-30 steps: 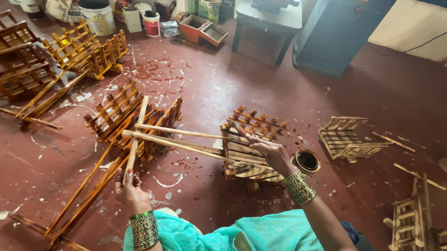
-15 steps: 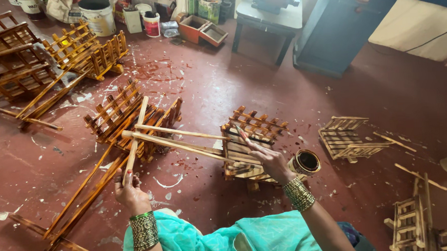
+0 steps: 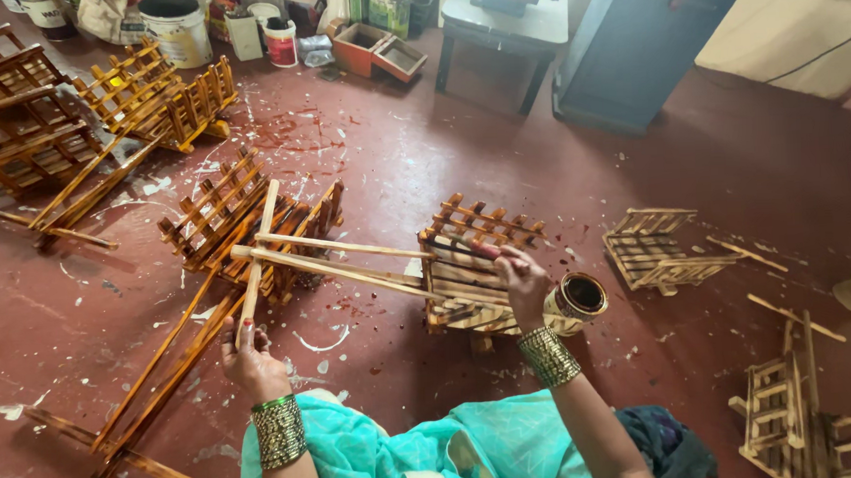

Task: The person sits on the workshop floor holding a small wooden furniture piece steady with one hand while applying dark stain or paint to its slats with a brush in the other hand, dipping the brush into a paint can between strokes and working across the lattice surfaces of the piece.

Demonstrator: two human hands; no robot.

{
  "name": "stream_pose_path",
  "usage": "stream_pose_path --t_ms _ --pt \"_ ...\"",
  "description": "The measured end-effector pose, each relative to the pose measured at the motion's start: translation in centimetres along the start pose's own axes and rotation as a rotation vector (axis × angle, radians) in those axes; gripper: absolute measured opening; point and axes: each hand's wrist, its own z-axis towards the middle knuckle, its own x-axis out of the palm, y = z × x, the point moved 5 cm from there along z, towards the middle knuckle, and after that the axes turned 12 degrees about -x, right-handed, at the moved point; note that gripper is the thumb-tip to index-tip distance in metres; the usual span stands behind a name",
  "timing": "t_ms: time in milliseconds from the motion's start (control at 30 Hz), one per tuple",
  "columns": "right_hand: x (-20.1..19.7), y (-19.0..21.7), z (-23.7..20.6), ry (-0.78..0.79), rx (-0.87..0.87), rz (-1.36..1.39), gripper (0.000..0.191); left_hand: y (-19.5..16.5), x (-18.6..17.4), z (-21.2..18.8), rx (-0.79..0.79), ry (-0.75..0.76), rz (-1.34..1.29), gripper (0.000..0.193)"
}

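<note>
Two hands working on a slatted wooden cart (image 3: 473, 256) sitting on the red floor (image 3: 366, 147).
The right hand (image 3: 521, 278) is pinching a brush (image 3: 464, 248) against the slats, beside a small tin (image 3: 578, 298); the left hand (image 3: 252, 353) is gripping the cart's long handle (image 3: 256, 259).

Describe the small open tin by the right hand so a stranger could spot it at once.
On the dark red floor, find the slatted wooden frame in front of the person. The tin lies tilted beside its right edge, next to the right hand: the only round, dark-mouthed thing among wooden slats.

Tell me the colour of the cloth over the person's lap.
Turquoise cloth, best seen in the head view.
</note>
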Motion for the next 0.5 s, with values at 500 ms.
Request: stream_pose_path --t_ms 500 --pt "-0.2 -6.8 -2.6 -0.753 0.66 0.773 0.016 -0.2 0.2 0.0 -0.001 0.005 0.004 0.034"
